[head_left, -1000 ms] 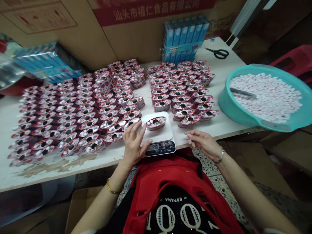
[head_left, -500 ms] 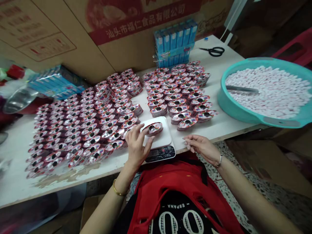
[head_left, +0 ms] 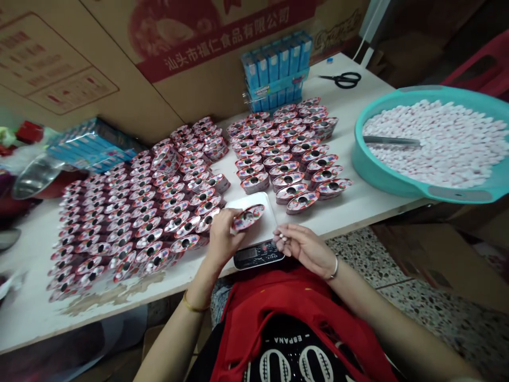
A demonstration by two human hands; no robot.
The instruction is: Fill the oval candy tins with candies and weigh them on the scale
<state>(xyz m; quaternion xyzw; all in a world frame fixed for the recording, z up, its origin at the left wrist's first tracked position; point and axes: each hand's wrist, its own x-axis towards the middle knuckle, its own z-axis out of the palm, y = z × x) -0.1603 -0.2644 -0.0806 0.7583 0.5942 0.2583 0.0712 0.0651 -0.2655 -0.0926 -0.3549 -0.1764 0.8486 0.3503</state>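
Observation:
My left hand [head_left: 225,233] grips the left end of a small oval red-and-white printed box [head_left: 249,217], which sits slightly tilted over the white plate of a kitchen scale [head_left: 267,215]. A dark hole shows in the box's top. Just right of the scale, my right hand [head_left: 306,248] is closed, pinching a few small white candies [head_left: 282,236] between thumb and fingers. Many matching oval boxes [head_left: 254,181] stand in rows behind the scale and to its left, some with white pieces on top.
To the right, a teal basin [head_left: 387,180] holds many white candies, with a metal utensil [head_left: 392,141] lying across them. Black scissors [head_left: 345,80] lie at the back. Blue packs [head_left: 278,69] stand against a large carton [head_left: 167,101]. A metal bowl [head_left: 34,178] is at far left.
My right hand has moved left, up to the scale's edge. My left hand has closed around the end of the oval box, which is now tilted. The view has shifted slightly.

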